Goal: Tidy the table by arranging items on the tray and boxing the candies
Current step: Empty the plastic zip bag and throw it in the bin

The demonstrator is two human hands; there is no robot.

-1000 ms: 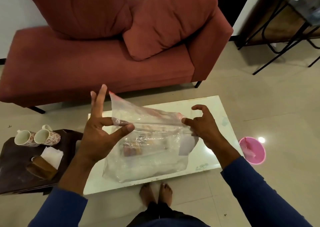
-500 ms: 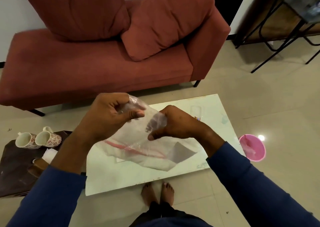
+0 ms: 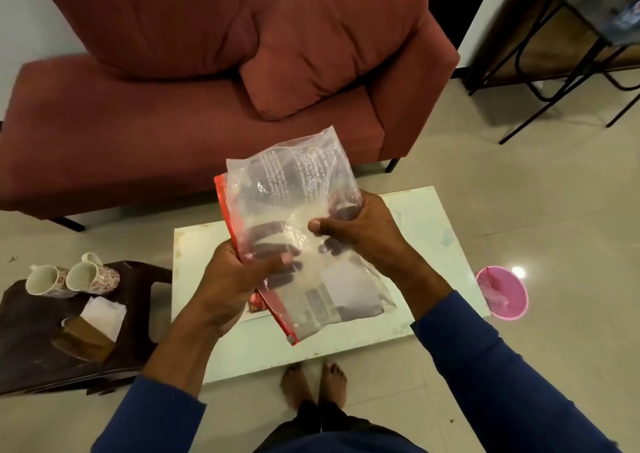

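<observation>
My feed is dim and warm, lit from overhead: a small hot spot glares off the glossy floor (image 3: 518, 271) by the pink bin (image 3: 502, 293). The plastic bag (image 3: 294, 231) catches soft white sheen. Shadows under the sofa (image 3: 138, 134) are soft. Wide-angle bend curves the edges, and the top right corner smears into blur.

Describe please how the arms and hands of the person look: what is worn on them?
Both arms wear long dark blue sleeves, pushed up so the forearms are bare. The left hand and the right hand are bare: no gloves, and no rings, watch or bracelet show in the head view.
</observation>
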